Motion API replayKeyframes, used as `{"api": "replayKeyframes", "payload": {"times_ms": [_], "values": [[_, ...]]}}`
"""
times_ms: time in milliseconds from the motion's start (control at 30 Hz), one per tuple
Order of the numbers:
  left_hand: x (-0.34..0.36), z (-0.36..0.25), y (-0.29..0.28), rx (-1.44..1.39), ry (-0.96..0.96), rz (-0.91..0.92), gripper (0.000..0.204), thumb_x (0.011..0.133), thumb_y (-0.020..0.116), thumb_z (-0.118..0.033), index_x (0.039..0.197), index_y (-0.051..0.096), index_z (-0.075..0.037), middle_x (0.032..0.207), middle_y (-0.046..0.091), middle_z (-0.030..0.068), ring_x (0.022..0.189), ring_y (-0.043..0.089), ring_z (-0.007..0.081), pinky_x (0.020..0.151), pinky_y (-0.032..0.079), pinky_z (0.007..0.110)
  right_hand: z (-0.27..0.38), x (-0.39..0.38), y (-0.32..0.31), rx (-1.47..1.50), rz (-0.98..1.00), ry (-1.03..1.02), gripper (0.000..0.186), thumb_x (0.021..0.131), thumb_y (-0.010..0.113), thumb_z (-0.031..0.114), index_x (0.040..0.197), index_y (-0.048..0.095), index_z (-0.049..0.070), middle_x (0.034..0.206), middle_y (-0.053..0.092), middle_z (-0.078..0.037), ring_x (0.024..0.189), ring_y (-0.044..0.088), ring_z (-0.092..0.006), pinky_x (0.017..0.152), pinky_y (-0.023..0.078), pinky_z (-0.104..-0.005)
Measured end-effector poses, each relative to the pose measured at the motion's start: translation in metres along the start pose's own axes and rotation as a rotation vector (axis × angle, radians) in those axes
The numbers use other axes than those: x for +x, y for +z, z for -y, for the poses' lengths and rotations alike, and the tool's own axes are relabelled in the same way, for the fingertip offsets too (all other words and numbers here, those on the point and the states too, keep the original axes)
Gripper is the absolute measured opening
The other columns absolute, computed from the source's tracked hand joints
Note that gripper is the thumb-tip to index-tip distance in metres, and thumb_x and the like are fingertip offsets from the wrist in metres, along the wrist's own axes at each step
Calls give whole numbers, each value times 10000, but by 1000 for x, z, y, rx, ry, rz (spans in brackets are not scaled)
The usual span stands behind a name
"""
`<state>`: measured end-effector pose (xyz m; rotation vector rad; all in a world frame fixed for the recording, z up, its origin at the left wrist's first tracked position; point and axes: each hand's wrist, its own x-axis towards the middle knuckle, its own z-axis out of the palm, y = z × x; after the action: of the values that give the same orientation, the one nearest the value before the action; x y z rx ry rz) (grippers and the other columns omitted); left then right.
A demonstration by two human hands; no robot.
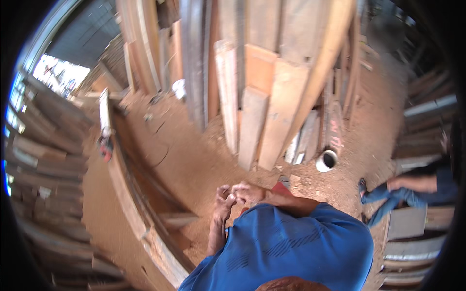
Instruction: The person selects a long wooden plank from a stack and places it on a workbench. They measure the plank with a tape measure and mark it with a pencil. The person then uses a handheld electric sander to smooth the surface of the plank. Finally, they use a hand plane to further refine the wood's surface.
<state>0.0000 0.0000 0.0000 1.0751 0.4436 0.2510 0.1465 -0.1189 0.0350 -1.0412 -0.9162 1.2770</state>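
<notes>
My left hand (pixel 223 200) and my right hand (pixel 248 192) meet in front of my blue shirt (pixel 291 237), fingertips close together or touching. The fingers of both are bent inward. A small pale spot shows where they meet; whether it is a held thing or a fingertip is too blurred to make out. Neither hand touches the wood around me. To the left of my hands runs a long timber beam (pixel 127 196). A red and black tool (pixel 105 148), its kind unclear, rests at the beam's far part.
Tall boards (pixel 284 106) lean upright ahead. A white bucket (pixel 326 161) with a dark inside stands at their foot, right. Stacked timber (pixel 48 169) lines the left side, more boards (pixel 412 247) the right. Another person's jeans-clad leg (pixel 388 201) shows at right. Sawdust covers the ground (pixel 179 140).
</notes>
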Motion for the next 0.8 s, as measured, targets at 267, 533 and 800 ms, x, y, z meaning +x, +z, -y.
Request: {"api": "replayKeyframes", "payload": {"times_ms": [267,533,800], "values": [[64,8,59,12,-123,289,601,829,785,-312,1247,427,-70,873,557,23,726,531,113,625,442,248,24,-64,-24,138,-445,30,193,932,568,229,928,625,44,690,580,-5,608,519,-82,563,417,-247],[109,12,115,164,-209,567,563,867,743,-278,1278,421,-67,935,585,40,764,543,122,664,465,274,36,-111,-47,75,-685,-77,196,948,597,209,878,662,38,720,607,-10,613,526,-80,554,423,-243],[128,13,114,212,-131,654,552,888,707,-233,1315,420,-33,1047,553,79,942,541,169,787,478,298,15,-95,-60,-3,-845,-76,133,952,573,144,996,644,40,720,556,4,639,507,-73,560,417,-233]]}}
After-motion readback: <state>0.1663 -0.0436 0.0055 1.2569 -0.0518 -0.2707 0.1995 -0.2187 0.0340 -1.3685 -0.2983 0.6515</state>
